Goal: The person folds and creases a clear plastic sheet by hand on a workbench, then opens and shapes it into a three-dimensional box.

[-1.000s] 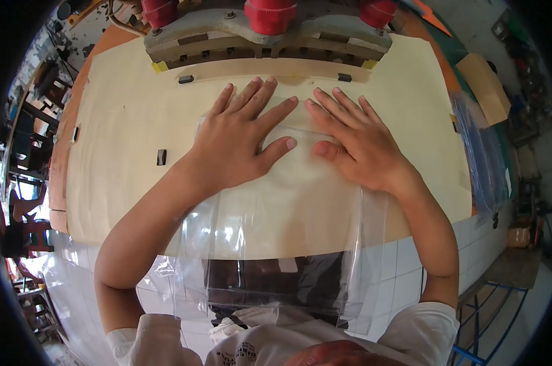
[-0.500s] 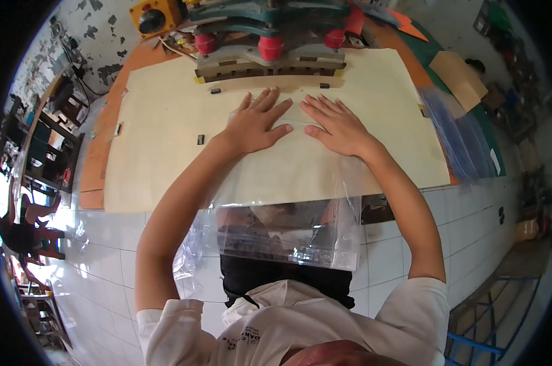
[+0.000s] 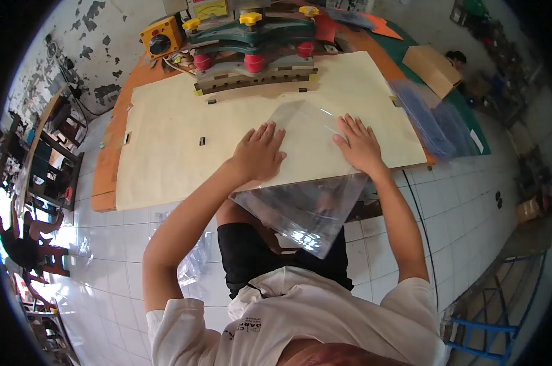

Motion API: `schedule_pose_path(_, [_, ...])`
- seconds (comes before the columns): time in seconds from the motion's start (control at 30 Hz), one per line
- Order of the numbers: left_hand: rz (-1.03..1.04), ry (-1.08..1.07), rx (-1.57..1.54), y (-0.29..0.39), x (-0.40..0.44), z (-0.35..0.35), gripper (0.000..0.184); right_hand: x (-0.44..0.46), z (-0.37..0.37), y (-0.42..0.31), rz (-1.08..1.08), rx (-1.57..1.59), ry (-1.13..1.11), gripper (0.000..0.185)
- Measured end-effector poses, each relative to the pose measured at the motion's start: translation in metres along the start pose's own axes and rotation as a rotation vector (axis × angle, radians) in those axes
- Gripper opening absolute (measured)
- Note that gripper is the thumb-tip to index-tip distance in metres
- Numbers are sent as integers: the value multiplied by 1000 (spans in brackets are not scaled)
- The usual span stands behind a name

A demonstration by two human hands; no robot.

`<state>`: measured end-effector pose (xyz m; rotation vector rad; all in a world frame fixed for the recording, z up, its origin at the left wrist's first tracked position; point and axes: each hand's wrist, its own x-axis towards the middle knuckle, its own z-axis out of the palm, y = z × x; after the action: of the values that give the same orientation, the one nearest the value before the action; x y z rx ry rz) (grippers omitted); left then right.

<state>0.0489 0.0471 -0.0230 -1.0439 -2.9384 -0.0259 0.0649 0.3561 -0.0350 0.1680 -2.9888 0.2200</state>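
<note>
A clear plastic sheet (image 3: 306,143) lies turned at an angle on the cream-coloured board (image 3: 166,134), its lower corner hanging over the front edge above my lap. Flat on the left side of the sheet rests my left hand (image 3: 260,152), fingers stretched out and slightly apart. My right hand (image 3: 360,145) lies palm down by the sheet's right side, also open. Neither hand grips anything. Beyond them stands a press-like machine (image 3: 254,39) with a green frame, red knobs and a long metal bar low over the board.
Small dark blocks (image 3: 202,141) sit on the board. A yellow control box (image 3: 161,36) stands at the back left. Bluish plastic sheets (image 3: 437,122) and a cardboard piece (image 3: 431,70) lie to the right. Crumpled clear plastic (image 3: 193,262) is at lower left. Another person (image 3: 25,238) sits far left.
The plastic sheet has turned from square to slanted and come away from the machine. My hands have moved apart and back towards me, the right one further right. The view has shifted slightly.
</note>
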Motion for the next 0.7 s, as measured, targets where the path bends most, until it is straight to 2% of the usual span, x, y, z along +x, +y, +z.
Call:
schedule_pose_path(0.1, [19, -104, 36, -9, 24, -11, 66, -17, 7, -12, 133, -32, 68, 68])
schedule_pose_path(0.13, [23, -97, 33, -9, 31, -11, 66, -24, 7, -19, 146, -9, 99, 74])
schedule_pose_path(0.27, [-18, -127, -52, -1, 58, -3, 69, -52, -1, -63, 180, -166, 212, 74])
schedule_pose_path(0.33, [-44, -127, -84, 0, 64, -3, 71, -61, -27, -85, 111, -149, 56, 64])
schedule_pose_path(0.53, [-39, -85, -174, -7, 65, -6, 72, -28, -56, -81, -82, -123, -106, 60])
schedule_pose_path(0.57, [-24, -43, -196, -8, 63, -3, 71, -13, -46, -77, -91, -119, -113, 60])
schedule_pose_path(0.63, [-23, -8, -219, -11, 62, 2, 70, 23, -14, -68, -234, 30, 98, 61])
schedule_pose_path(0.7, [23, 33, -258, -18, 65, 10, 67, 52, -4, -80, -220, 84, 71, 62])
